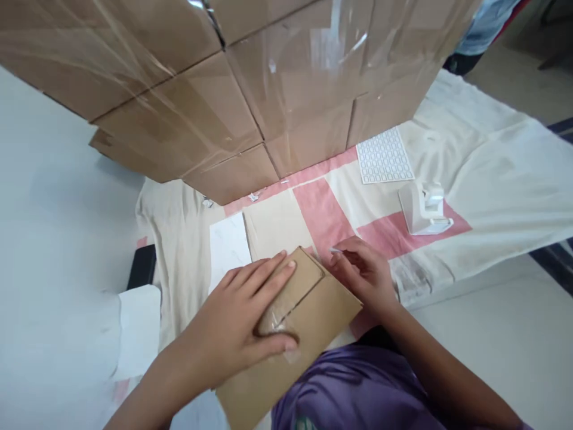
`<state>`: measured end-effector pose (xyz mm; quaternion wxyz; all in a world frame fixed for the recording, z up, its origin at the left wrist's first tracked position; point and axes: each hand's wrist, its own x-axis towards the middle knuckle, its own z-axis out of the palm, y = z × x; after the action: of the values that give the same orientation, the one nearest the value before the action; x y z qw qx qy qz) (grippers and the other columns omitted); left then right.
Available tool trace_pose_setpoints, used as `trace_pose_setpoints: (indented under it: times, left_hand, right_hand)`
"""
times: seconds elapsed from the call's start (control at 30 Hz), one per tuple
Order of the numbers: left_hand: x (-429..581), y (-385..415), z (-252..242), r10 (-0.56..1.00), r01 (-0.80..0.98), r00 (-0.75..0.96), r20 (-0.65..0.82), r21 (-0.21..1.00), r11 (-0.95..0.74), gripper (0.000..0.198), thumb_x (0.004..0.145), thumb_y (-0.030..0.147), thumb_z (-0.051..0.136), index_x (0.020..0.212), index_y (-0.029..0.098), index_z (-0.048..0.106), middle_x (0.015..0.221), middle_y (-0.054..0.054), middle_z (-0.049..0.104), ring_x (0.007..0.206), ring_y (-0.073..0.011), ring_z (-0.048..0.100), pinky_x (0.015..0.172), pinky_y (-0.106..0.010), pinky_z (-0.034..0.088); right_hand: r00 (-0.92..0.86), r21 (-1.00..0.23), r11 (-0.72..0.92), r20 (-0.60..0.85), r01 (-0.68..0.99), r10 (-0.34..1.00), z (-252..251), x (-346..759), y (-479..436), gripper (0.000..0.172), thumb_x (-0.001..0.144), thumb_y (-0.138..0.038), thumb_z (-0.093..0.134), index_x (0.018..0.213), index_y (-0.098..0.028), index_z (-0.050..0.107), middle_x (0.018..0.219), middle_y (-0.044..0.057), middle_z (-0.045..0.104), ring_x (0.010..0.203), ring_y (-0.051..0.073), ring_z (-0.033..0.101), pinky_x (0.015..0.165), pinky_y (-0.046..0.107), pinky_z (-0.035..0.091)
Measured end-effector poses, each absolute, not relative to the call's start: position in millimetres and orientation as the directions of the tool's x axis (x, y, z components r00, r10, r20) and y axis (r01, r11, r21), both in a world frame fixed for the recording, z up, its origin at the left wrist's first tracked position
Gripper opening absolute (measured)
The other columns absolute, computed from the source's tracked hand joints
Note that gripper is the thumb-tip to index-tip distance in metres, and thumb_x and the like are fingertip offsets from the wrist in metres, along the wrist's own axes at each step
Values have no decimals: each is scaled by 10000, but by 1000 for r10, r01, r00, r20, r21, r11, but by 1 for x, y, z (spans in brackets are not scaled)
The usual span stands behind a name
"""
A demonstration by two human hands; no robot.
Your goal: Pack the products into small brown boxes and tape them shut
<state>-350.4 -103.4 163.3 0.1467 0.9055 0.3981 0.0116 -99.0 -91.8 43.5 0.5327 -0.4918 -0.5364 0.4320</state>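
Carton (324, 298) lower centre, under spread left grip (242, 313); right grip (364, 275) pinches white slip (335, 250) beside its edge; stacked boxes (295, 89) bound upper frame.

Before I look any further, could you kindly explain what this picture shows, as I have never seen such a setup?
There is no machine here: a camera worn on a person's head looks forward and down at their own bare hands. The left hand lies spread across a small cardboard box. The right hand pinches a small whitish piece near the box's edge. On the pink-and-cream cloth lie white paper, a sheet of printed outlines and what looks like a white tape dispenser. Beyond stand stacked cartons under clear plastic.
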Motion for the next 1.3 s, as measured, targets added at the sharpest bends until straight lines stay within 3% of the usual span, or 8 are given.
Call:
trace_pose_setpoints:
  times: [0.13,0.37,0.5,0.63,0.73,0.9,1.1,1.3]
  left_hand:
    - [-374,-104,156,728,717,679,-100,303,-627,745,1021,554,485,1663,344,172,1557,-85,535,1302,-291,608,1000,-412,531]
    - [-375,-116,156,739,729,667,-93,284,-622,736,1007,553,491,1657,362,203,1523,-101,567,1264,-311,642,950,-430,566]
    - [-374,-114,154,729,716,681,-76,282,-639,735,992,560,518,1646,372,240,1457,-100,623,1212,-314,667,920,-447,574]
    - [-372,-112,153,708,691,704,-61,293,-661,742,974,587,539,1634,370,280,1383,-104,673,1129,-312,695,877,-457,578]
    - [-372,-111,154,705,686,706,-64,310,-658,725,985,581,528,1632,363,285,1381,-105,672,1147,-306,689,897,-452,575]
    - [-373,-110,154,713,691,698,-75,333,-641,713,987,579,522,1628,371,291,1388,-100,668,1145,-308,690,903,-456,580]
    - [-372,-110,153,716,693,695,-73,332,-639,728,972,573,542,1629,387,288,1354,-108,688,1110,-326,705,877,-479,590]
    - [-377,-109,153,698,678,712,-77,334,-655,737,968,568,539,1630,355,296,1358,-118,685,1148,-327,693,903,-491,596]
  right_hand:
    - [-98,-896,404,392,183,915,36,-89,-98,180,946,-122,642,1064,-244,705,951,54,713,875,176,686,759,310,564]
    - [-182,-857,510,491,71,852,26,-92,-99,212,979,-118,609,1118,-229,726,992,86,746,928,181,708,802,307,590]
    - [-261,-882,470,464,-46,846,23,-84,-94,179,997,-156,605,1070,-206,761,992,88,754,923,161,722,813,280,589]
    - [-447,-938,274,342,-211,827,23,-66,-87,122,967,-220,684,1018,-179,788,980,85,745,879,147,727,783,263,579]
    - [-354,-939,231,312,-254,882,24,-60,-85,121,969,-237,687,1009,-188,791,945,77,736,875,145,713,795,274,575]
    - [-431,-926,302,373,-226,821,23,-62,-86,173,907,-243,768,1069,-181,776,1028,96,725,953,161,713,854,287,574]
    - [-378,-917,351,398,-190,836,23,-70,-85,113,974,-244,676,955,-182,769,946,86,729,875,150,700,799,272,561]
    - [-483,-930,308,368,-203,794,23,-68,-82,160,1006,-269,630,962,-178,754,980,90,718,895,153,692,824,279,550]
